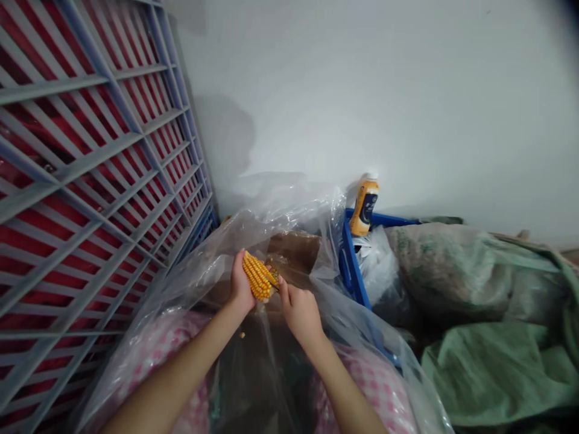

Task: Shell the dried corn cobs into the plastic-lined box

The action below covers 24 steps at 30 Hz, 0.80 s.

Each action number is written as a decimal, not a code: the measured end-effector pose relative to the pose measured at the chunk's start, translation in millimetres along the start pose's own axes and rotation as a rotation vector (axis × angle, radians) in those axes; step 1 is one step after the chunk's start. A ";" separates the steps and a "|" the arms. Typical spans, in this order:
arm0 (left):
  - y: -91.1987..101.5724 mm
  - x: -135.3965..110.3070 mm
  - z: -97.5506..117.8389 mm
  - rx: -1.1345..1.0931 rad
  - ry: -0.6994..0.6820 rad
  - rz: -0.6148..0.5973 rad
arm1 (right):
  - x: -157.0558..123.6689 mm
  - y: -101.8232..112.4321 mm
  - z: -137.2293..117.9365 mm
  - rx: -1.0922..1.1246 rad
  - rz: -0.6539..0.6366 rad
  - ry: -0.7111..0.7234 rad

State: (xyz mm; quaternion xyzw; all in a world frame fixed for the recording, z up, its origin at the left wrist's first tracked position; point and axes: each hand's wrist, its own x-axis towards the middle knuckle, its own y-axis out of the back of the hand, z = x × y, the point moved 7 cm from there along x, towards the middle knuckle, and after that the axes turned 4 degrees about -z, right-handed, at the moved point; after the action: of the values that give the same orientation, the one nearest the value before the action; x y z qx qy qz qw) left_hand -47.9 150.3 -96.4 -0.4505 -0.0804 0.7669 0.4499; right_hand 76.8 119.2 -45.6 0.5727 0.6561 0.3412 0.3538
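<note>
My left hand (pixel 243 286) is closed around an ear of corn (pixel 257 276) with yellow-orange kernels, gripping it from the left side. On the cob's right side my right hand (pixel 301 310) is closed, thumb and fingers pinched on a small, thin dark tool (pixel 274 283) pressed against the kernels. Its exact kind is too small to make out. Below the hands spreads a clear plastic sheet (pixel 190 289), draped over pink-and-white checked cloth on my legs. A loose kernel (pixel 242 335) is below my left wrist. Brown cardboard (pixel 294 253) lies just beyond the corn.
Stacked plastic crates (pixel 136 138) with red contents rise close on the left. To the right is a blue crate (pixel 355 271), with an orange bottle (pixel 364 205) standing at its corner. Woven sacks (pixel 452 259) and a green sack (pixel 502 367) lie farther right. A white wall (pixel 384 90) stands ahead.
</note>
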 end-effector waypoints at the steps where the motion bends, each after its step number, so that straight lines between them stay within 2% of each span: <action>1: 0.8 0.8 -1.4 0.001 0.018 0.004 | -0.5 0.3 -1.3 -0.077 -0.001 0.003; 5: 5.5 9.3 0.0 0.000 0.061 0.040 | -1.6 2.7 2.8 -0.198 -0.014 -0.019; 8: 11.0 17.6 14.5 -0.069 -0.016 0.109 | -3.4 10.3 14.0 -0.074 0.026 -0.040; 11: 9.6 18.7 20.3 -0.096 -0.019 0.105 | -7.2 11.1 22.9 0.127 0.035 -0.024; 18: 2.0 6.4 3.6 -0.063 0.082 0.068 | -13.0 -3.5 26.6 0.357 -0.017 -0.036; 24: 0.3 6.9 1.9 -0.040 0.069 0.054 | -9.2 -8.7 24.7 0.395 -0.036 -0.082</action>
State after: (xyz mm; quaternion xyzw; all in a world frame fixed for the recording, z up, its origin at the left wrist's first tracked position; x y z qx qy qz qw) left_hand -50.9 155.9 -99.7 -0.4874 -0.0678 0.7612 0.4224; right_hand 94.3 110.1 -65.1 0.6325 0.7056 0.1759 0.2669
